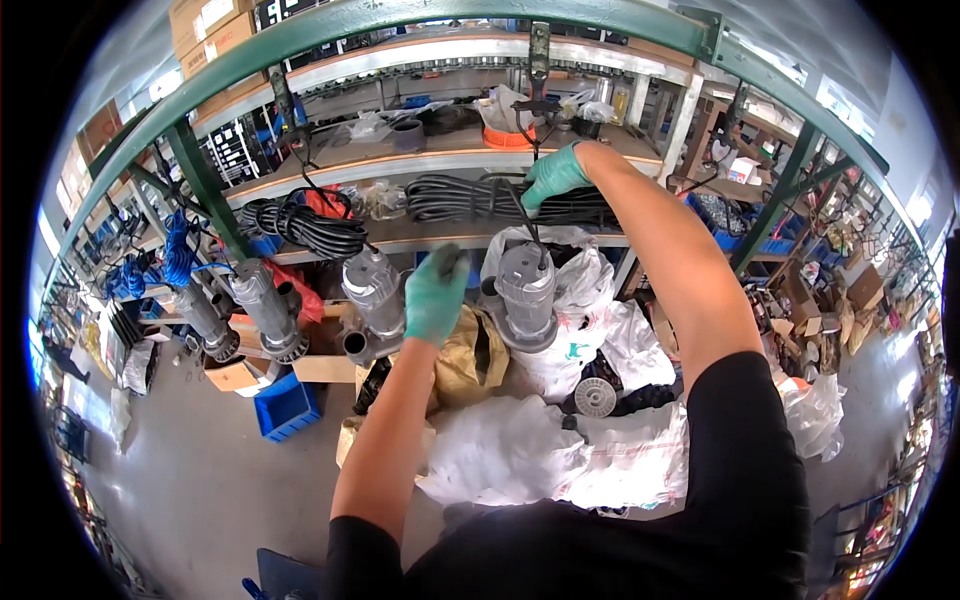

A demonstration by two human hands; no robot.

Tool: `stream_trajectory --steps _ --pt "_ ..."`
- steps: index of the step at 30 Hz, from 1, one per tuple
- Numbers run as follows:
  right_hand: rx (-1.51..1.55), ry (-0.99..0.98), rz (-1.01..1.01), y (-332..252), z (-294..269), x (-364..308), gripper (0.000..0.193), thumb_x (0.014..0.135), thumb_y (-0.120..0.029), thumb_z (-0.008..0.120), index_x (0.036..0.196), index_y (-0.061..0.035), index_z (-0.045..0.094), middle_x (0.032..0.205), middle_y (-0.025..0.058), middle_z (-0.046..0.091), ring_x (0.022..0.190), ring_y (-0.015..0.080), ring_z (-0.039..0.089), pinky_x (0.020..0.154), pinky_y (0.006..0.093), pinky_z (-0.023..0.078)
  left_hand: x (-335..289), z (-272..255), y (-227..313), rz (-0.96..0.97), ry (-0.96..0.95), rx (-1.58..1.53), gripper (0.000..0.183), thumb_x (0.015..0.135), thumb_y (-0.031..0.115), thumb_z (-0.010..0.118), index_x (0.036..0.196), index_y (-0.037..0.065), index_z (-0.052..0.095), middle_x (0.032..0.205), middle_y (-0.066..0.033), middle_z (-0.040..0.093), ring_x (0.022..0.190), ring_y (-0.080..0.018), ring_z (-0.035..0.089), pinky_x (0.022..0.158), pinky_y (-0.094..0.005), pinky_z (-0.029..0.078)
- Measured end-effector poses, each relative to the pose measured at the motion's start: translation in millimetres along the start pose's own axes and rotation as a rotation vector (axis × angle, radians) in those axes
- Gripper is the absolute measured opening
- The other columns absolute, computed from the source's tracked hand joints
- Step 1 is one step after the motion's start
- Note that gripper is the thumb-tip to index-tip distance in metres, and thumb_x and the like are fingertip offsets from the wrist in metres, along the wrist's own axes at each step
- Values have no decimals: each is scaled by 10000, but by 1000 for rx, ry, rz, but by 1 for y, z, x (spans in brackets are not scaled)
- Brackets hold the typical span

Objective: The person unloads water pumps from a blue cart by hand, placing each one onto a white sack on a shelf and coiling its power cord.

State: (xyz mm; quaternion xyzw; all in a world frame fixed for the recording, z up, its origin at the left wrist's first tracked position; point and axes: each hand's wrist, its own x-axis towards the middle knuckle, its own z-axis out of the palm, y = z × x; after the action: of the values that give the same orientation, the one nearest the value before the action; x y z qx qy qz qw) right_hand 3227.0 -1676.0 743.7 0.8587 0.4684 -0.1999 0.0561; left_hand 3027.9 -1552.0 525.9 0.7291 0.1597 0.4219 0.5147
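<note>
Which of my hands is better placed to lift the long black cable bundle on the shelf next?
Your right hand looks better placed: it is up at the long black cable bundle, while your left hand is lower down, beside a grey pump.

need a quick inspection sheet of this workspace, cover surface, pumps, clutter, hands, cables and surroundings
surface: wooden shelf bearing an orange basket and clear plastic bags
job's things: four grey pumps in a row, the rightmost pump below the right hand
clutter: white sacks, a yellowish sack and a blue bin below the pumps
hands: both green-gloved; right at the black cable bundle, left hand beside the second pump from the right; grip unclear
cables: black coil and blue cables to the left
surroundings: green metal frame overhead, grey floor below
</note>
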Motion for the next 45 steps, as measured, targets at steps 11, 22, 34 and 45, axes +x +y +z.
stream_trajectory --steps 11,22,34,45 --pt "-260 944 -606 69 85 -41 592 903 -306 707 1427 -73 560 1436 210 572 1314 407 547 1103 498 444 -444 -158 -71 -776 -131 645 280 933 226 719 1150 50 737 1038 -176 756 948 -311 734 863 -373 561" --pt "668 92 -622 243 517 25 279 1044 -275 588 1145 -33 685 1013 54 693 848 153 646 781 306 531 -870 -29 209 -1926 130 977 580 960 551 545 1326 115 657 1333 -197 659 1230 -388 627 1041 -471 495" --pt "244 -872 -127 475 907 -203 265 873 -301 663 1013 -86 730 1074 107 735 950 272 693 811 446 558 -893 45 199 -1953 144 657 729 969 712 456 918 63 784 889 -131 750 798 -271 718 787 -408 551" --pt "990 -625 195 603 903 -373 145 881 -58 686 1009 -3 725 932 111 730 738 222 672 640 384 556 -882 112 217 -1642 182 1231 781 786 754 652 1132 64 771 1188 -189 720 1117 -375 672 966 -440 526"
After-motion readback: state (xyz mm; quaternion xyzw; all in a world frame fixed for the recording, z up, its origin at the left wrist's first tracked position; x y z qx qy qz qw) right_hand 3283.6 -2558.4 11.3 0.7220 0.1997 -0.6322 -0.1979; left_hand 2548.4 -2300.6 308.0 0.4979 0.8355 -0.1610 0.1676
